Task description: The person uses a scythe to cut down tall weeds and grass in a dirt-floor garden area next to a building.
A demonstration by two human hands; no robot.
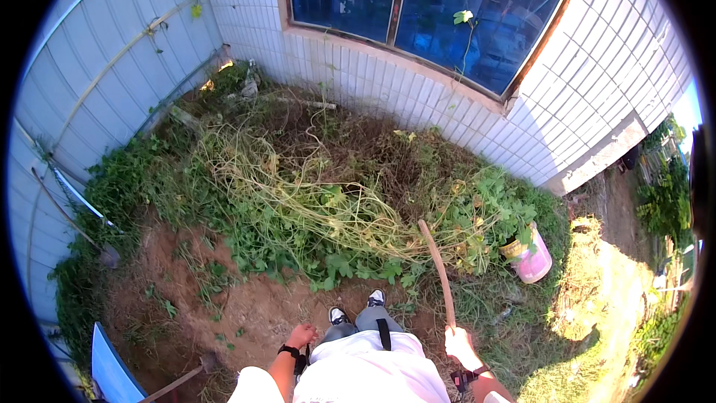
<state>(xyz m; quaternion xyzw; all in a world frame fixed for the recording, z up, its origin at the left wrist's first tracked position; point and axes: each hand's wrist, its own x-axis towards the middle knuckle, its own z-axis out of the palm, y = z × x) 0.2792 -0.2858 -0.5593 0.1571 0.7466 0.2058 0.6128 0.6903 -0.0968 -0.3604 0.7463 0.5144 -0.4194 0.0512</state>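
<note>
My right hand (461, 345) is closed round the lower end of a slightly curved wooden stick (438, 269). The stick points up and away from me, its far tip over the edge of a long heap of pulled vines (321, 209) with pale stems and green leaves. Hanging beside my left thigh, my left hand (302, 336) is loosely curled and open, with nothing seen in it. Both wrists carry black bands.
A pink bucket (532, 257) leans at the heap's right end. A white-tiled wall (365, 78) with a blue window stands behind; metal sheeting (82, 89) closes the left. A long-handled tool (179, 380) and a blue panel (112, 366) are at lower left.
</note>
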